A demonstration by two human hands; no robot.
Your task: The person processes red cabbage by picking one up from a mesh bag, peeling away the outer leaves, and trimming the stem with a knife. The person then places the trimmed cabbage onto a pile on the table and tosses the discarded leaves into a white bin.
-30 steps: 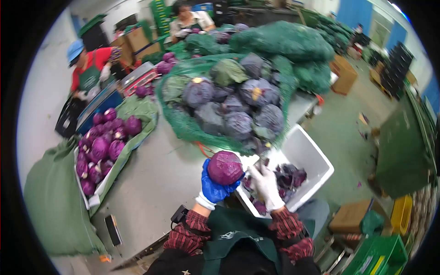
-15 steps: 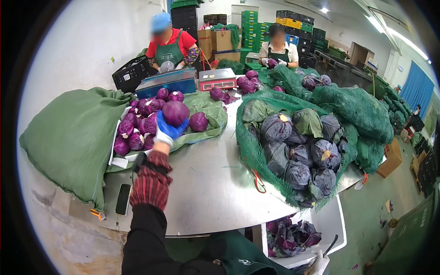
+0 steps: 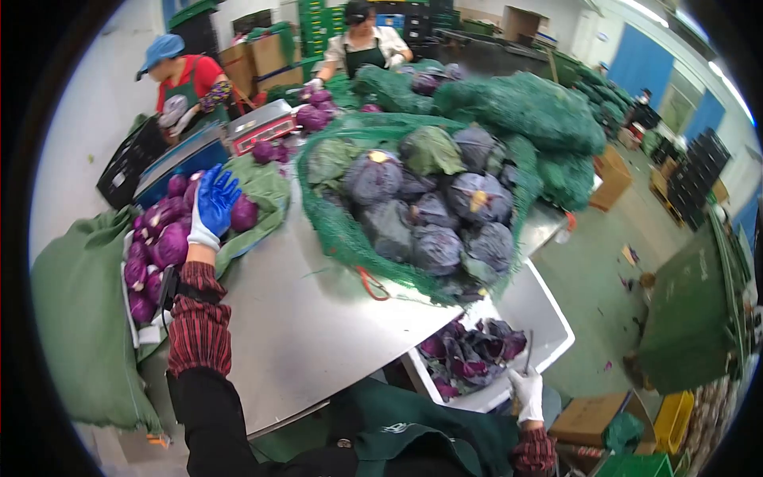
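Left of the net [image 3: 324, 228], the left hand [image 3: 213, 208] has a wide grip beside many peeled cabbages [image 3: 172, 245]; below it, the right hand [image 3: 528, 393] grips a knife [image 3: 530, 348]. Unpeeled cabbages [image 3: 436, 250] still fill the net.

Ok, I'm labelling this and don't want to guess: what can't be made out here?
All in the head view:
- Part of the purple cabbages: hidden behind the left hand.
- Thin tool: handle hidden inside the right hand.
- White box: floor covered by leaf scraps.
- Distant person: too small to tell what they do.
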